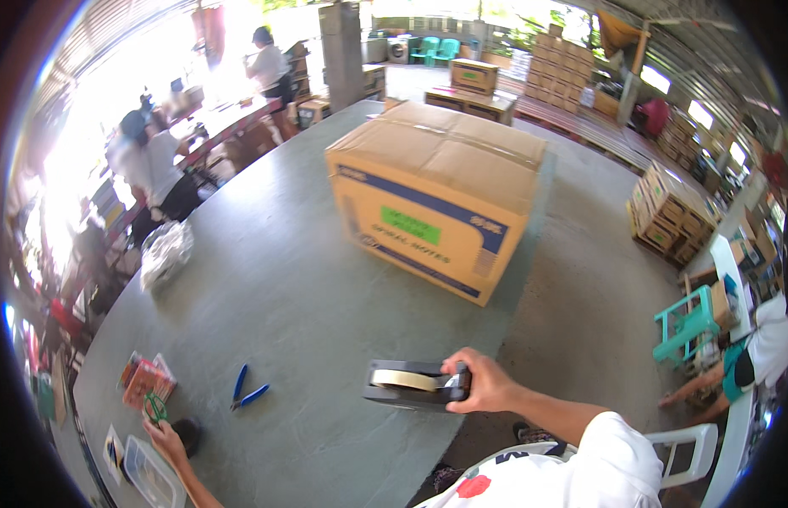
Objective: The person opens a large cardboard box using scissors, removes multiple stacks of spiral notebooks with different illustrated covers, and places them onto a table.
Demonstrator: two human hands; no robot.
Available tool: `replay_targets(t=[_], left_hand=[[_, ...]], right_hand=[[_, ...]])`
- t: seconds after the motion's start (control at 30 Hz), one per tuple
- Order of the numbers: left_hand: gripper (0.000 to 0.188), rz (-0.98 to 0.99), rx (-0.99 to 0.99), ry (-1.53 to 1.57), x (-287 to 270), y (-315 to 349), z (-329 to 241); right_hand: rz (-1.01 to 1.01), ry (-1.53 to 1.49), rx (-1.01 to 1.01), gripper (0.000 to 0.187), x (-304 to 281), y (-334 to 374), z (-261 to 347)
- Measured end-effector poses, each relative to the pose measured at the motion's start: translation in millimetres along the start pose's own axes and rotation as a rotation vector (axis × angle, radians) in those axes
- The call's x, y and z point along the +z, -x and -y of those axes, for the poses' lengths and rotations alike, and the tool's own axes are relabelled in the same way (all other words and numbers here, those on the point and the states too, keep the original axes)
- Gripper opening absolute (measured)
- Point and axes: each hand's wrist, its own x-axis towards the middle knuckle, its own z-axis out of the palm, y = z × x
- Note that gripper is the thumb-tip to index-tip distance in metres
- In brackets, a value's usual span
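Note:
At the table's near edge my right hand [485, 383] is closed round the end of a black tape dispenser [385, 394]. A roll of pale tape [404, 380] sits in the dispenser. Low on the left, my left hand [165, 442] has its fingers closed on green-handled scissors [155, 407]; the blades are hard to make out. Right beyond the scissors lie small red printed packets [145, 378]. Blue-handled pliers [247, 389] rest on the tabletop between my two hands. Farther off stands a closed, taped cardboard carton [428, 199] with a green label.
The grey-green table [301, 313] also bears a crumpled plastic bag [166, 252] at its left edge. A clear plastic tub [154, 474] and a dark round object [187, 433] are beside my left hand. People work at left and right. Stacked cartons [672, 212] and a green stool [687, 323] stand to the right.

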Motion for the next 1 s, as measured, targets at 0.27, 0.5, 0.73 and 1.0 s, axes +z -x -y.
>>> replay_targets(t=[0.27,0.5,0.73,1.0], left_hand=[[0.017,0.465,-0.521,0.797,-32,-8,-274],[0.010,0.272,-0.117,0.452,-14,-26,-355],[0.017,0.012,-0.612,0.358,-57,48,-541],[0.036,-0.173,-1.017,0.755,-107,158,-538]], right_hand=[[-0.341,0.274,0.416,0.052,-229,62,-52],[-0.577,0.226,0.445,0.056,-402,-60,-153],[-0.768,0.207,0.189,0.056,-498,-286,-348],[-0.686,-0.091,0.113,0.063,-514,-447,-454]])
